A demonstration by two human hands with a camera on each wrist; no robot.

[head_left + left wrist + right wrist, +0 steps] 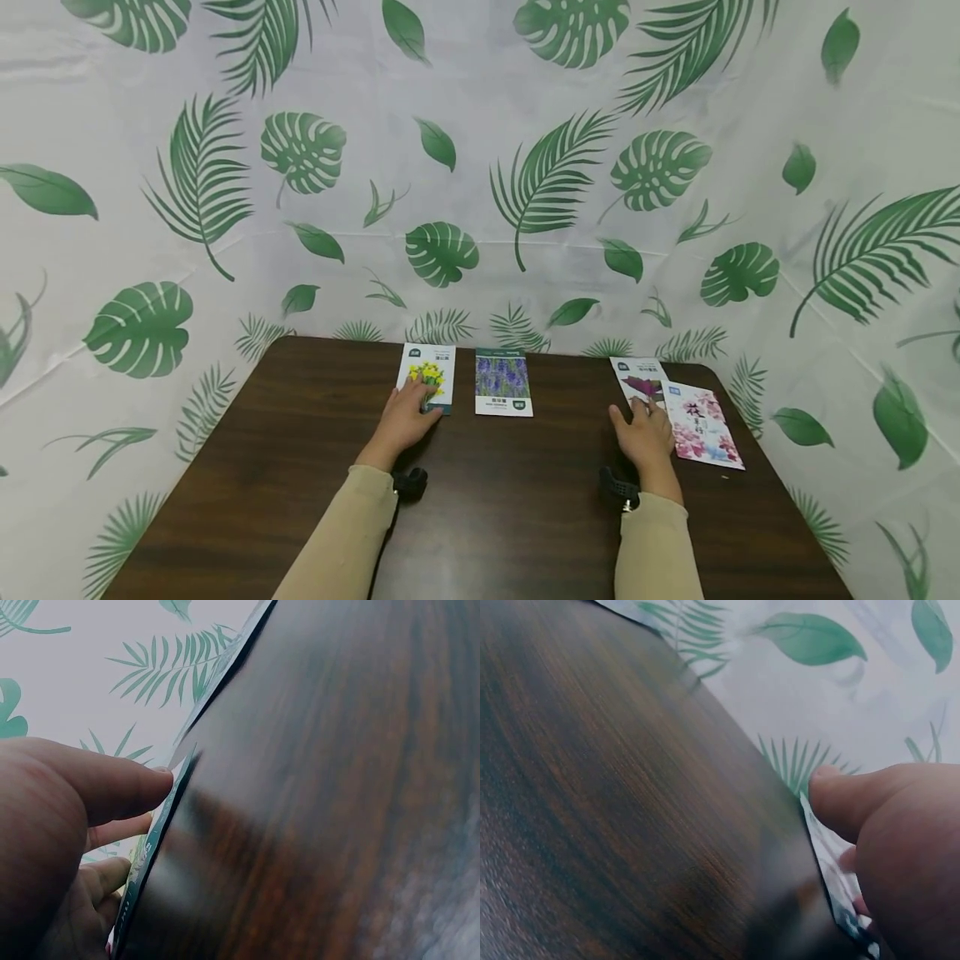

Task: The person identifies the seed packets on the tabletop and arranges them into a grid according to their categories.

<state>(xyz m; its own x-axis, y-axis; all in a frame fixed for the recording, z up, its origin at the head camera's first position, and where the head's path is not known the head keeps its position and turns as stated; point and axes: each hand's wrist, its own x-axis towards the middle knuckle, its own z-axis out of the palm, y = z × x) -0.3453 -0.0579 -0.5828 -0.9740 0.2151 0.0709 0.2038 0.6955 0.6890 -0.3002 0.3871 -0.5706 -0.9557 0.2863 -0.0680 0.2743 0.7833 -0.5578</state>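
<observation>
We have both hands down on the dark wooden table [480, 517], each at a seed packet. Our left hand [405, 421] lies flat over the lower left part of the yellow-flower seed packet [429, 372], fingers laid out and pressing it to the wood; the left wrist view shows the thumb [112, 787] touching the packet's edge [154, 844], with nothing curled round it. Our right hand [647, 433] rests its fingertips on the near end of the purple-leaf seed packet [639, 377], and the right wrist view has the thumb [847, 799] against that packet's corner [832, 859]; again a flat press, no pinch. We judge this as the step of getting hold of the two packets, and the next move calls for getting a finger under a thin flat edge or dragging each one along the table. The yellow packet stands upright near the far edge, white with a yellow bloom. Just beside it lies the lavender seed packet [503, 382], untouched, and the pink floral packet [703, 427] overlaps the purple-leaf one on the right.
</observation>
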